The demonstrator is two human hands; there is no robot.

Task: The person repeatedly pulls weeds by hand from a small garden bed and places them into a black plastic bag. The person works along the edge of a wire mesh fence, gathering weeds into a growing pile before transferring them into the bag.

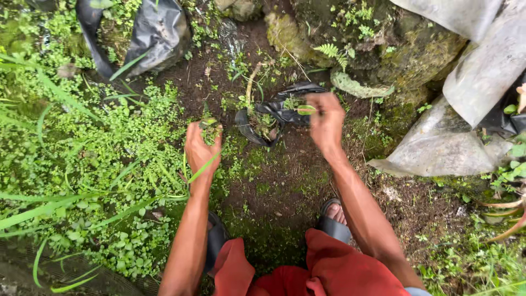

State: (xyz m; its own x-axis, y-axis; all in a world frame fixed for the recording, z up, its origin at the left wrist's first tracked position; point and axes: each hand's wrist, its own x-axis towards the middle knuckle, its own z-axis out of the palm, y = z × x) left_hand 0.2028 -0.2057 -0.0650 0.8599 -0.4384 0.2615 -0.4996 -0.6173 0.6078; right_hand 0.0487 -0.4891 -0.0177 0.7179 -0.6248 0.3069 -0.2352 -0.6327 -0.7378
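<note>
A small black plastic grow bag (274, 112) sits on dark, damp soil (285, 175), just above the middle of the view. Its rim is crumpled and folded outward, and the mouth is filled with earth and a few thin green weeds, with one pale dry stem arching out at its 11 o'clock.

The left hand (201, 143) hovers just beside the bag, at its 8 o'clock, apart from it. The palm faces down, the wrist is straight, and the fingers are curled around a small clump of pulled weeds (210, 130), green leaves poking out past the fingertips. The right hand (327, 121) is at the bag's 3 o'clock, over the rim, and is a little blurred. Its fingers are pinched narrow on a single green leaf (306, 109) that lies over the mouth of the bag. Both forearms reach out from below, bare, nearly parallel.

The person squats, red shorts (334, 268) at 6 o'clock, a sandalled foot (334, 216) on the soil under the right forearm. Low green ground cover (126, 153) spreads at 9 o'clock. A larger black bag (159, 33) lies at 11 o'clock, grey plastic sheets (438, 148) at 3 o'clock, and mossy stones (416, 60) at 1 o'clock.
</note>
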